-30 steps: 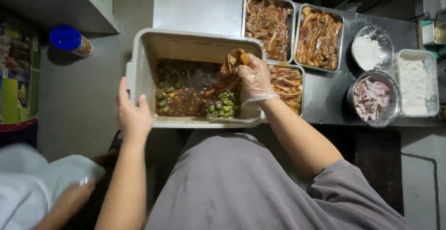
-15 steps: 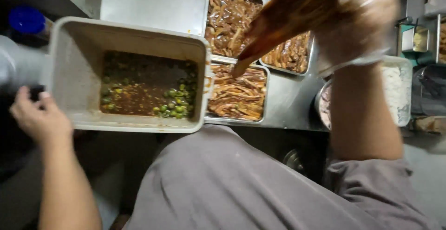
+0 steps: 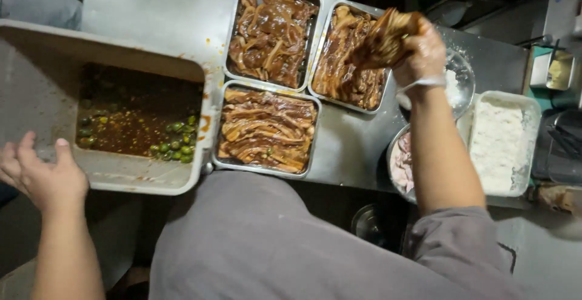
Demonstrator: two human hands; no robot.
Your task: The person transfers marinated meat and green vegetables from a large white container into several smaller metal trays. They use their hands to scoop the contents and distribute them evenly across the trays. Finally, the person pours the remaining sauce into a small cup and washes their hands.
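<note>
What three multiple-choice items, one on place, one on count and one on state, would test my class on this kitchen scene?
1. Where is the right hand?
A. above the far right metal tray
B. inside the plastic tub
C. on the white-filled container

2. How many rectangular metal trays hold brown meat strips?
A. two
B. three
C. five

3. What is the state of the right hand's grip?
A. open and empty
B. closed on a clump of sauced meat strips
C. holding a spoon

Answers:
1 A, the gloved hand is raised over that tray.
2 B, two sit at the back and one in front.
3 B, brown strips hang from the closed fingers, while the left hand rests bare at the tub's rim.
</note>
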